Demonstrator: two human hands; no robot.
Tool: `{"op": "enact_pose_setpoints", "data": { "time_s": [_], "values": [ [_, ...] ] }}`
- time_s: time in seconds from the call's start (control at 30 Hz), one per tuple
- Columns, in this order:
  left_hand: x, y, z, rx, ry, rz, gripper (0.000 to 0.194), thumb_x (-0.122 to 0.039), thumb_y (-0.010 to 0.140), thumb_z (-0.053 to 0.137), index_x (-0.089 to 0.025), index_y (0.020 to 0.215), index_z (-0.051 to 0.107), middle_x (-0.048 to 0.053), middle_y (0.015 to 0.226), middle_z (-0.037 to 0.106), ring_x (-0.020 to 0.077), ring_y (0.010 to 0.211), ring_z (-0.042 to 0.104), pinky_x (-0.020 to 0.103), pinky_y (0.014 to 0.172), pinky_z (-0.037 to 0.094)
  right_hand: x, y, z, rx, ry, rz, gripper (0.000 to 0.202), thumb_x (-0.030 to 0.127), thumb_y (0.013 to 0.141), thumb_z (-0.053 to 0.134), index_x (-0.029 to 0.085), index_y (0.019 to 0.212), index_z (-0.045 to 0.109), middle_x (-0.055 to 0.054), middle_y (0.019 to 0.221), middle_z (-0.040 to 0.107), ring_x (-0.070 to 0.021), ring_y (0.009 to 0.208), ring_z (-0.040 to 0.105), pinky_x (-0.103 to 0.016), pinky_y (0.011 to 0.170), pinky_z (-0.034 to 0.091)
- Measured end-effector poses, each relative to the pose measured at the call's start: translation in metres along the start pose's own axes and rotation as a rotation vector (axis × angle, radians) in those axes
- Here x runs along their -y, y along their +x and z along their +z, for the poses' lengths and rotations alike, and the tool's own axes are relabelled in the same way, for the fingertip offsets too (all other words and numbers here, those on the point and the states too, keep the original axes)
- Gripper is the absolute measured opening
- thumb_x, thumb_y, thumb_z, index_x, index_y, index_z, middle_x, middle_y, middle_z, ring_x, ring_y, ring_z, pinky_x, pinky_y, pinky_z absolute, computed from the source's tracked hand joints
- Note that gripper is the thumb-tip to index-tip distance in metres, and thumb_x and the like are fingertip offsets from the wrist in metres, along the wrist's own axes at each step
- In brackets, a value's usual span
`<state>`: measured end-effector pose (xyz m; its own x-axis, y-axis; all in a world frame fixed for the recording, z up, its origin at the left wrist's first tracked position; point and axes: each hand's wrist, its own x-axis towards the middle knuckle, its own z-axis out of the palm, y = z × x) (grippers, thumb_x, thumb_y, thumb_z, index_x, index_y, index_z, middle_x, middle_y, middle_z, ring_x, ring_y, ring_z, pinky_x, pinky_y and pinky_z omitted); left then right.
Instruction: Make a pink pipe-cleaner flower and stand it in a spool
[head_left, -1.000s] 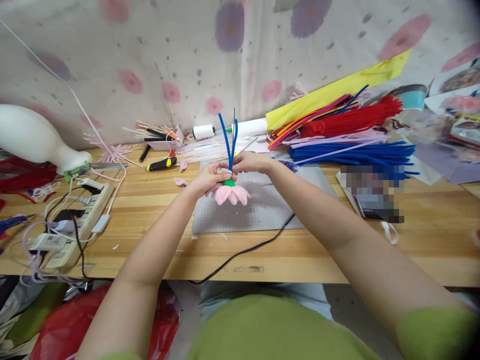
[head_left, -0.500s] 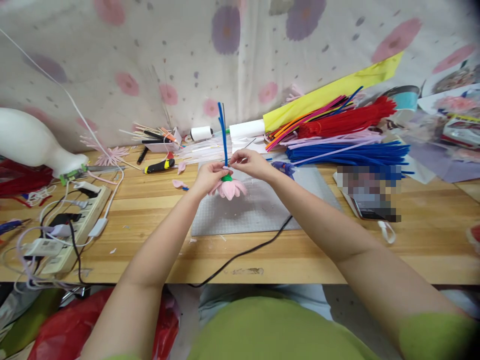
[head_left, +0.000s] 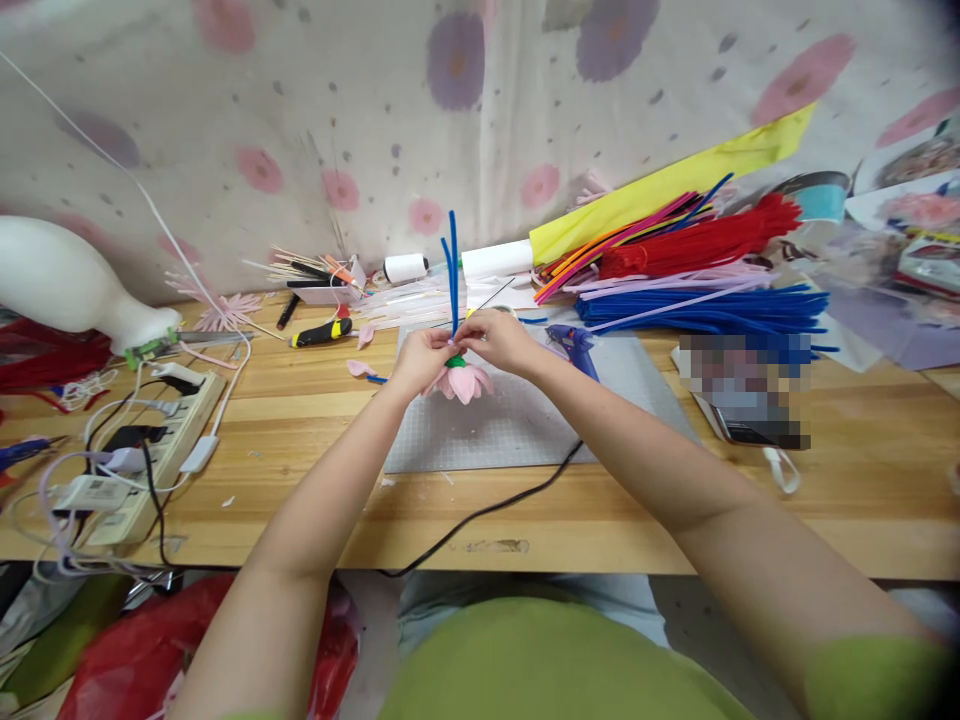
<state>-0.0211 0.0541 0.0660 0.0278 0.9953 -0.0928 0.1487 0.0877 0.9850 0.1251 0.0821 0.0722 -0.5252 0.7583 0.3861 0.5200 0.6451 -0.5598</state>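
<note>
Two bare hands meet at the joint between a pink flower (head_left: pixel 463 384) and its blue stems (head_left: pixel 453 270), just above the left part of a grey mat (head_left: pixel 480 440), well in from the front edge of the worktop (head_left: pixel 285 500). The flower hangs with its petals downward and its green base (head_left: pixel 456 361) uppermost; the stems point up towards the back edge.

The left hand (head_left: pixel 424 360) has its fingers pinched on the joint, just above the green. The right hand (head_left: pixel 496 338) brings its fingertips against the same spot from the other side; whether they are clenched on anything I cannot tell, since they overlap the joint. A thin dark strand (head_left: pixel 495 295) slants up behind them.

The step in hand looks like fine fingertip work at this joint. The next move there seems to call for a firm left pinch, so the flower does not turn, and light, close handling by the right, clear of the soft petals.
</note>
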Motion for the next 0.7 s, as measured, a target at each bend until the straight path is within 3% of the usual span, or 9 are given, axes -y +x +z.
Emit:
{"op": "enact_pose_setpoints", "data": {
  "time_s": [0.17,0.33,0.47,0.53,0.63,0.7],
  "values": [
    [-0.004,-0.005,-0.002,0.055,-0.04,-0.022,0.03,-0.027,0.05,0.076,-0.01,0.074,0.068,0.005,0.064,0.067,0.0144,0.062,0.061,0.026,0.065,0.046,-0.002,-0.002,-0.001,-0.012,0.106,0.019,0.014,0.011,0.069,0.057,0.017,0.072,0.069,-0.003,0.074,0.065,-0.0138,0.076,0.057,-0.026,0.074,0.041],
    [-0.003,-0.009,-0.01,0.122,-0.147,-0.074,0.036,-0.039,0.052,0.076,-0.01,0.072,0.068,0.007,0.065,0.067,0.0147,0.062,0.061,0.027,0.064,0.047,-0.009,-0.007,0.003,0.096,0.561,0.128,0.009,0.016,0.069,0.056,0.015,0.073,0.064,-0.001,0.068,0.062,-0.0117,0.068,0.058,-0.025,0.069,0.045],
    [0.001,-0.011,-0.012,0.098,-0.255,-0.138,0.038,-0.035,0.049,0.078,-0.011,0.077,0.067,0.006,0.068,0.068,0.0141,0.063,0.062,0.026,0.063,0.047,-0.009,-0.009,0.009,-0.028,0.799,0.294,0.018,0.019,0.07,0.055,0.017,0.088,0.055,0.001,0.084,0.06,-0.0056,0.056,0.052,-0.022,0.056,0.046],
    [0.001,-0.012,-0.013,0.102,-0.289,-0.153,0.036,-0.032,0.051,0.078,-0.011,0.079,0.067,0.005,0.068,0.068,0.0137,0.063,0.062,0.026,0.063,0.048,-0.008,-0.008,0.013,-0.007,0.833,0.339,0.024,0.021,0.072,0.054,0.019,0.095,0.05,0.001,0.09,0.059,-0.0041,0.051,0.05,-0.022,0.052,0.045],
    [-0.001,-0.013,-0.015,0.122,-0.316,-0.151,0.031,-0.028,0.055,0.076,-0.011,0.079,0.066,0.005,0.068,0.068,0.0128,0.062,0.062,0.026,0.065,0.048,-0.008,-0.005,0.018,0.121,0.801,0.334,0.015,0.028,0.076,0.053,0.016,0.084,0.053,0.002,0.071,0.056,-0.0047,0.049,0.047,-0.02,0.049,0.042],
    [-0.001,-0.014,-0.016,0.125,-0.34,-0.145,0.029,-0.027,0.056,0.075,-0.01,0.078,0.066,0.005,0.069,0.068,0.0127,0.063,0.063,0.026,0.068,0.048,-0.01,-0.004,0.022,0.115,0.755,0.334,0.02,0.033,0.076,0.054,0.014,0.069,0.054,0.004,0.055,0.048,-0.0046,0.046,0.041,-0.018,0.046,0.036]
  ]
}}
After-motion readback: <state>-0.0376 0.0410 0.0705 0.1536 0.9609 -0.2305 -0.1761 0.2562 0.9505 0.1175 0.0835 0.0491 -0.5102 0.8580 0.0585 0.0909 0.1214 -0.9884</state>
